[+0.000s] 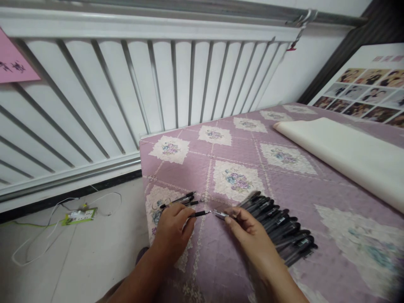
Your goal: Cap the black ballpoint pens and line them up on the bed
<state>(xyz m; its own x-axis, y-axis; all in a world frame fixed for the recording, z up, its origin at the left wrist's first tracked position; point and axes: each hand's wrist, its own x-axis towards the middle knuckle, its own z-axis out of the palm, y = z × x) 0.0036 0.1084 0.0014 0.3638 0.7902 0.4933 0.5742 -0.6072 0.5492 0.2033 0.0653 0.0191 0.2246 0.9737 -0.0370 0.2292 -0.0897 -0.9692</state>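
Note:
My left hand (176, 225) pinches a black pen (200, 213), its tip pointing right. Facing that tip, a clear-and-black pen cap (220, 215) sits between the thumb and fingers of my right hand (246, 229). A small gap separates tip and cap. Beyond my left hand lie a few more black pens (178, 199) on the cloth, partly hidden by the hand. Beside and partly behind my right hand, several capped black pens (285, 227) lie side by side in a slanting row.
A purple flowered cloth (189, 172) covers the table. A folded cream sheet (344, 151) lies at right, near a photo board (369, 86). Behind stands a white radiator (179, 80) with a pink paper (15, 61). On the floor at left is a power strip (82, 215) with cables.

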